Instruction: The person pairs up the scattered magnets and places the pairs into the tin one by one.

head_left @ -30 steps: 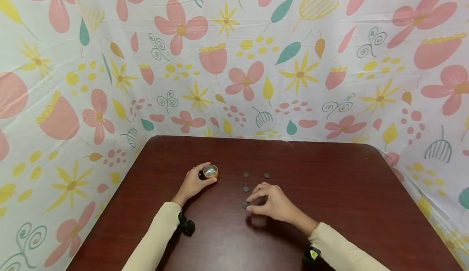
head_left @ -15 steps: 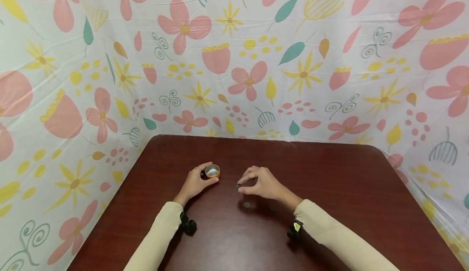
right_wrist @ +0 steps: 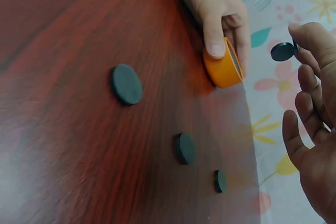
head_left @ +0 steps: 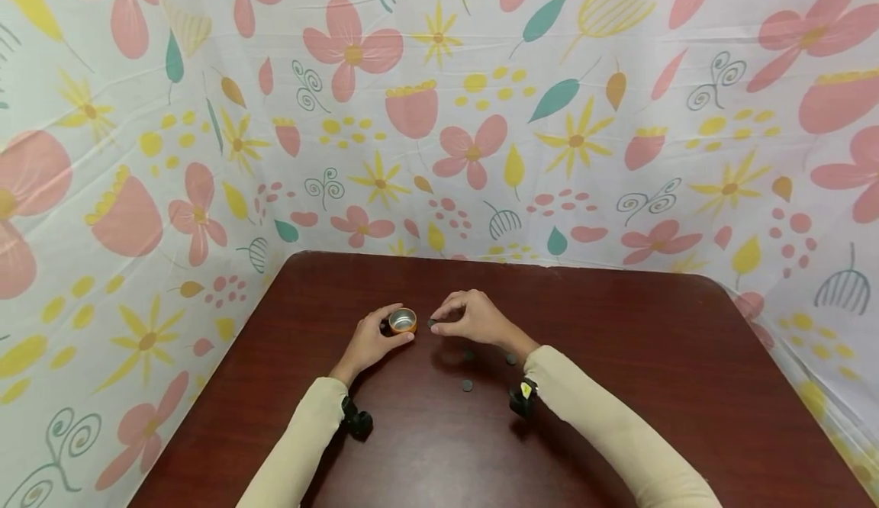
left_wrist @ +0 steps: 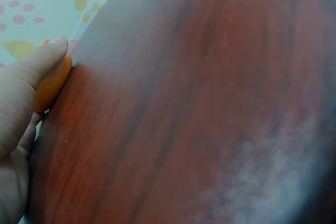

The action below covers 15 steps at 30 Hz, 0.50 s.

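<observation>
My left hand (head_left: 371, 344) holds a small round orange tin (right_wrist: 223, 72) with a silvery inside, thumb on the near side and fingers around the far side. The tin stands open side up on the table. Just right of it, my right hand (head_left: 477, 317) pinches a small black disc (right_wrist: 282, 51) between thumb and forefinger, off the table and apart from the tin. A second dark edge shows at the fingertips in the right wrist view; I cannot tell if it is another disc. Loose black discs (head_left: 467, 386) lie flat below the right hand, some perhaps hidden by it.
The dark red-brown wooden table (head_left: 618, 386) has rounded far corners. Behind and beside it hangs a white cloth (head_left: 439, 96) printed with flowers and leaves. Black wrist cameras (head_left: 357, 422) sit under both sleeves.
From beside the nearest disc in the left column, my right hand has moved away and left towards the tin, now with a disc pinched. The left hand stays on the tin.
</observation>
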Motion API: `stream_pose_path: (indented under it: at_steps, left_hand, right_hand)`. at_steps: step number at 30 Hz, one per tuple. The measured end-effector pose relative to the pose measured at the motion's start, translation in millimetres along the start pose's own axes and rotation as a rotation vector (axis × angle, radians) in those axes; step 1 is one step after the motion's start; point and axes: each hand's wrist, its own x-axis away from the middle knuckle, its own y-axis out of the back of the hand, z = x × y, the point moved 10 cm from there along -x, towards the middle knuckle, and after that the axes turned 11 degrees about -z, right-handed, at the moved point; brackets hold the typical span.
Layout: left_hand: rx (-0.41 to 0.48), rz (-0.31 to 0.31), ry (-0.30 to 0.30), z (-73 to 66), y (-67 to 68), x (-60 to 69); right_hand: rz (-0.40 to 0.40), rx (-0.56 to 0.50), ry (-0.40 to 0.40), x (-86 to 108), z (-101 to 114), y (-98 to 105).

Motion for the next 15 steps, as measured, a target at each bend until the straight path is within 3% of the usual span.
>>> stream_pose_path:
  at_steps: [15]
  left_hand:
    - [-0.007, -0.009, -0.002, 1.1, 0.3, -0.7]
  right_hand:
    - [-0.003, -0.006, -0.058, -37.7, -15, -33]
